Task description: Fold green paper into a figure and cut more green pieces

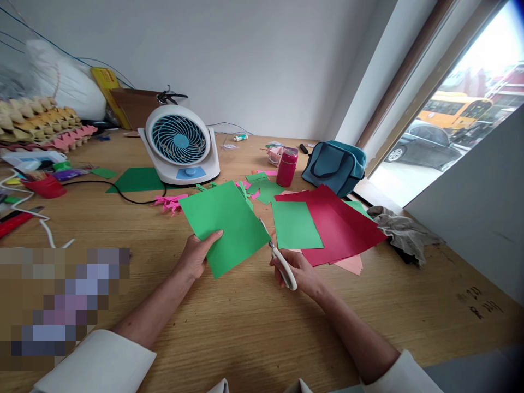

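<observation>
While the left hand [195, 255] pinches the green sheet [225, 226] at its lower left edge, thumb on top and fingers mostly hidden beneath, the right hand [298, 272] is closed round the white handles of the scissors [284, 265]. The sheet is held tilted above the table [229, 338], in front of the fan [180, 142]. The blades are at the sheet's right corner — whether paper lies between them cannot be told.

Just right of the scissors lies a second green sheet [297, 225], overlapping the left part of a red sheet [339, 224]. Pink paper [350, 264] shows from under the red one at its near edge. Behind these stand a bottle [287, 166], dark pink and upright, and to its right a blue bag [335, 166] with a dark handle. A crumpled cloth [401, 226] lies by the right wall.

Left of the held sheet, near its upper corner, are pink strips [170, 203]; a dark green sheet [137, 179] lies beyond them, flat, beside the fan — a black cord [117, 188] runs across its near side.
</observation>
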`<state>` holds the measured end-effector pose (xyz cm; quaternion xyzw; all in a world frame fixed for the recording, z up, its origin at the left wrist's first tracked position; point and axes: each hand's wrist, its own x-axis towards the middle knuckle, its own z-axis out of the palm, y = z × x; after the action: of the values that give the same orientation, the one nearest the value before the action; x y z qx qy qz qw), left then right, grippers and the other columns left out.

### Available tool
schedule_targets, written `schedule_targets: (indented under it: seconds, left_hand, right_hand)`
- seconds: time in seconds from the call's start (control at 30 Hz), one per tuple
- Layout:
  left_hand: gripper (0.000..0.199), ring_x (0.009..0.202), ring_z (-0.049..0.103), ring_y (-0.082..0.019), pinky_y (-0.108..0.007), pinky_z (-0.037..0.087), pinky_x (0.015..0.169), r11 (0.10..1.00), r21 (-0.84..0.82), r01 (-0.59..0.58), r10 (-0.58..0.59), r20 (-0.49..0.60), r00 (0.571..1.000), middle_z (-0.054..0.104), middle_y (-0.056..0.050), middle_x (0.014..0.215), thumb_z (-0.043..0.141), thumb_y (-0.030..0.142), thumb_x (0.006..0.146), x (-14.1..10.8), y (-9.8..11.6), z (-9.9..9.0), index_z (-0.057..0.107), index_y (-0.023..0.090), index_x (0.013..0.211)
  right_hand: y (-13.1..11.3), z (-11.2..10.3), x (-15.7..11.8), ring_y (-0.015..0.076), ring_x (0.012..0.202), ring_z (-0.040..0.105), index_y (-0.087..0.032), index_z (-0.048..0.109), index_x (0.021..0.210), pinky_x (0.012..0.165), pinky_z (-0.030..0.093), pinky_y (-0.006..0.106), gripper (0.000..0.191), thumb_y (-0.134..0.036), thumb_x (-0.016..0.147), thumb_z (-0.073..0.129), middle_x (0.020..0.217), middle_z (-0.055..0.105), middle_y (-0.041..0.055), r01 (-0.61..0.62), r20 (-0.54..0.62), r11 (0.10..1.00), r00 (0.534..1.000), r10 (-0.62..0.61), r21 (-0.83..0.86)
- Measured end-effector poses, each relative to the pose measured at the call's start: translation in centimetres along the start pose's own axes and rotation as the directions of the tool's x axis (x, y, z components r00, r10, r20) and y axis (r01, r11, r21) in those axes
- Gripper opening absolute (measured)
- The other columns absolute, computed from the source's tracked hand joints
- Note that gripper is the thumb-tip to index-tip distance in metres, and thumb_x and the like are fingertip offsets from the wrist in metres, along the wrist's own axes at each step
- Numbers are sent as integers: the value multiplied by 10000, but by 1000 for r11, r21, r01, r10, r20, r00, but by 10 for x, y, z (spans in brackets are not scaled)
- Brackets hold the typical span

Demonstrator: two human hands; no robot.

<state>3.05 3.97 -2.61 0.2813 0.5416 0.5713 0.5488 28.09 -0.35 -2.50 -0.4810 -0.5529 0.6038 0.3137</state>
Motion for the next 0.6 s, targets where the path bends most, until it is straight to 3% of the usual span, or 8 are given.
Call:
schedule_targets:
  seconds: [0.6]
  left_hand:
    - [428, 914, 733, -247, -317, 611, 740, 1000, -4, -1, 1, -36, 999, 778, -87, 1015, 881, 237, 557, 2, 4, -1, 741, 166, 955]
  right_hand:
    - [8, -2, 4, 97, 400, 521, -184, 563, 779, 389, 350, 199, 257, -436, 797, 611, 520, 606, -32, -9, 2, 1000, 1000, 9, -18]
